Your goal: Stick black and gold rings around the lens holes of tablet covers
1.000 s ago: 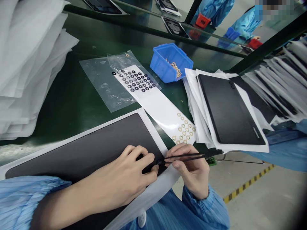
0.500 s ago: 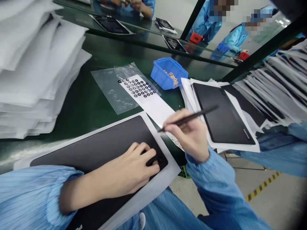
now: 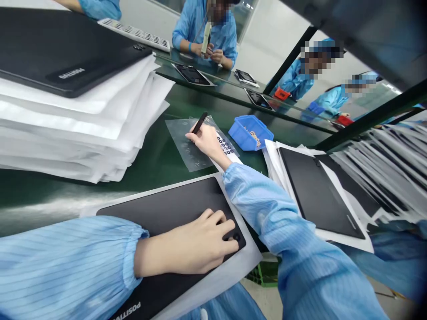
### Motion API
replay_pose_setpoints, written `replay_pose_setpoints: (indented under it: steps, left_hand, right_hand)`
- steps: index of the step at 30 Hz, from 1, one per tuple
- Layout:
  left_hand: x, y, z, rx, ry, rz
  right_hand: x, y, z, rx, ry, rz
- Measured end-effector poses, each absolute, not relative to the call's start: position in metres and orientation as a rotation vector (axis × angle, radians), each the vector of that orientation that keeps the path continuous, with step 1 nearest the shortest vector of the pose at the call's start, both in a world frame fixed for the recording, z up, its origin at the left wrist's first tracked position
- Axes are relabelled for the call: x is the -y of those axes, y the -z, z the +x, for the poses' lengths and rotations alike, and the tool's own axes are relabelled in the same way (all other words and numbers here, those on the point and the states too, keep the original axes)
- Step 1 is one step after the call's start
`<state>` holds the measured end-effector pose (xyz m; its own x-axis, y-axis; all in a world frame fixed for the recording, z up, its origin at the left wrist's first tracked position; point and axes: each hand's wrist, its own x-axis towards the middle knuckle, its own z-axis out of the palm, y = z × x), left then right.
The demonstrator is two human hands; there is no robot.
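My left hand rests with curled fingers on the near right corner of a black tablet back cover lying on a white sheet, fingertips pressed beside the camera hole. My right hand is stretched far forward and grips black tweezers. Their tip is down at the white sticker strip with black rings, on a clear plastic bag.
A blue bin of gold rings stands behind the strip. Stacks of white sheets with a black cover on top fill the left. More covers lie at right. Other people in blue coats work across the green bench.
My right hand has left the cover's corner and reached forward with the tweezers to the strip of black rings. My left hand stays on the cover. The view has tilted up.
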<state>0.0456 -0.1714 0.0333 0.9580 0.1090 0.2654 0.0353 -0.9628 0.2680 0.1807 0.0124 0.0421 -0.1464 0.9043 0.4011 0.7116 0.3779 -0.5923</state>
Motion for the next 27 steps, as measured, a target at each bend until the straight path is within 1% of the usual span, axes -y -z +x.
replay_pose_setpoints:
  steps: [5,7,9,13,16,20,24,25,27]
  left_hand:
    - [0.168,-0.034,0.047,-0.116,-0.391,2.867]
    - [0.158,-0.033,0.048,-0.174,-0.397,2.876]
    - [0.143,-0.033,0.048,-0.321,-0.427,2.89]
    - [0.108,-0.033,0.045,-0.884,-0.482,2.895]
    - [0.097,-0.037,0.043,-1.212,-0.385,2.787]
    - [0.098,-0.045,0.044,-1.303,-0.177,2.521]
    - [0.102,-0.051,0.044,-1.259,-0.199,2.379]
    - [0.104,-0.053,0.045,-1.237,-0.216,2.349]
    - [0.109,-0.06,0.044,-1.194,-0.235,2.277]
  right_hand:
    - [0.02,-0.08,0.198,1.876,-0.257,-1.32]
    - [0.044,-0.092,0.215,1.916,-0.234,-1.367]
    - [0.069,-0.097,0.235,1.998,-0.299,-1.486]
    - [0.104,-0.084,0.263,1.979,-0.419,-1.805]
    - [0.111,-0.067,0.267,1.945,-0.441,-1.848]
    - [0.114,-0.053,0.262,1.961,-0.552,-1.826]
    - [0.118,-0.053,0.262,1.929,-0.685,-1.83]
    - [0.12,-0.054,0.263,1.927,-0.761,-1.792]
    - [0.123,-0.058,0.265,1.957,-1.057,-1.629]
